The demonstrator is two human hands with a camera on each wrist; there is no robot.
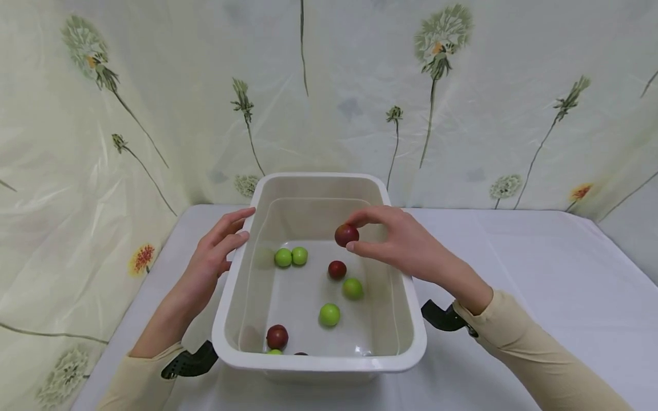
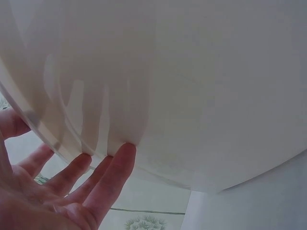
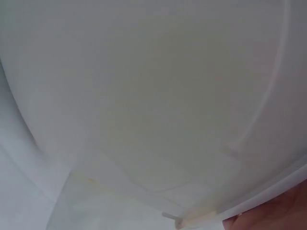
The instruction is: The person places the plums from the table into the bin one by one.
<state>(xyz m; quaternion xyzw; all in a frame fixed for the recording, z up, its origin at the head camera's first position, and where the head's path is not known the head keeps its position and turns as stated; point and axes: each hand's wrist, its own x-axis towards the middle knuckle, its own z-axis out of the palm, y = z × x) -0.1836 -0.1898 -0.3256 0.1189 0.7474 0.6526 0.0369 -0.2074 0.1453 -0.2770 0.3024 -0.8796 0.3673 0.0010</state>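
My right hand [image 1: 403, 242] reaches over the right rim of a white plastic tub [image 1: 319, 363] and pinches a dark red plum [image 1: 346, 235] between thumb and fingers, above the tub floor. On that floor lie another red plum [image 1: 337, 270] and a green plum [image 1: 353, 288] just below the held one. My left hand [image 1: 211, 254] is at the tub's left side, its fingertips [image 2: 125, 149] against the outer wall in the left wrist view. In the right wrist view the tub wall fills most of the picture, and only an edge of my right hand [image 3: 276, 211] shows.
Two green plums [image 1: 283, 257] sit side by side at the tub's left. Another green plum [image 1: 329, 314] is nearer the front, and a red plum [image 1: 277, 337] is at front left. The front rim partly hides others. A white-covered table [image 1: 540, 285] supports the tub; a flowered curtain [image 1: 339, 125] hangs behind.
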